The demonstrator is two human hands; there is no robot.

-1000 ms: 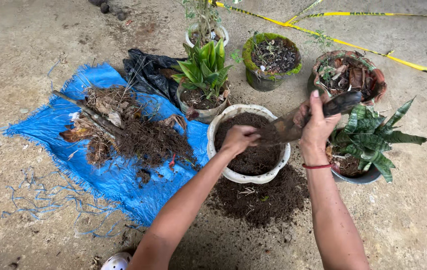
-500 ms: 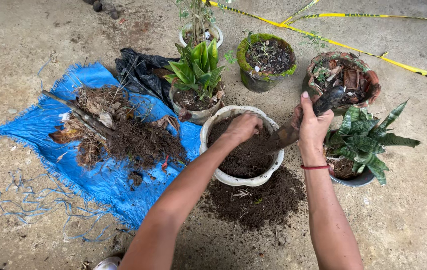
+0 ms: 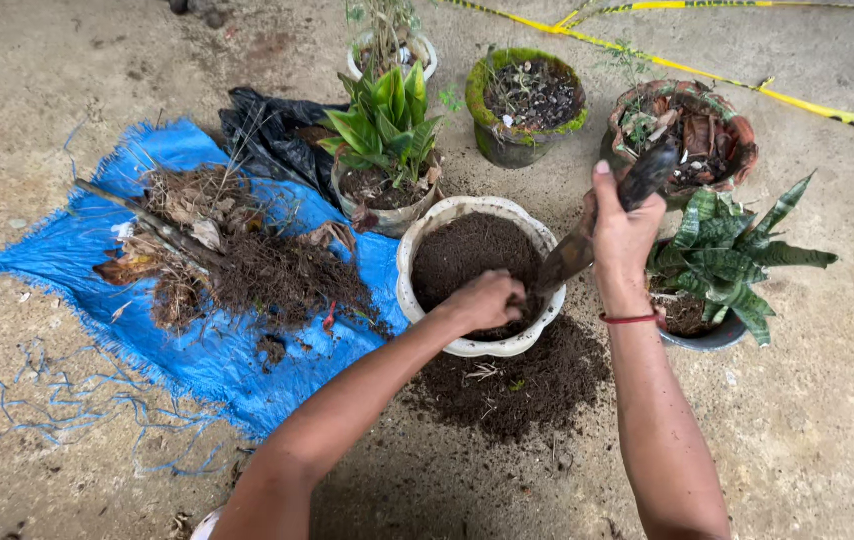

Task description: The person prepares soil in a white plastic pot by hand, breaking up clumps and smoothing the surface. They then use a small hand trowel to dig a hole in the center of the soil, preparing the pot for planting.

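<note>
A white scalloped pot (image 3: 417, 262) filled with dark soil stands on the concrete floor. My left hand (image 3: 487, 298) rests in the soil at the pot's near side, fingers curled into the dirt. My right hand (image 3: 622, 232) grips a dark trowel (image 3: 587, 228) by its handle, the blade angled down into the soil at the pot's right edge. A red band circles my right wrist. Loose soil (image 3: 512, 380) lies spilled on the floor in front of the pot.
A blue tarp (image 3: 97, 290) at left carries a heap of roots and dry leaves (image 3: 237, 260). Behind are a black bag (image 3: 267, 130), a green-leaved potted plant (image 3: 387, 150), a mossy pot (image 3: 522, 105), a terracotta pot (image 3: 692, 130) and a striped-leaf plant (image 3: 727, 260). Yellow tape (image 3: 737, 80) crosses the back.
My left hand has slid toward the pot's near edge and dug into the soil. The trowel blade has dropped lower into the pot.
</note>
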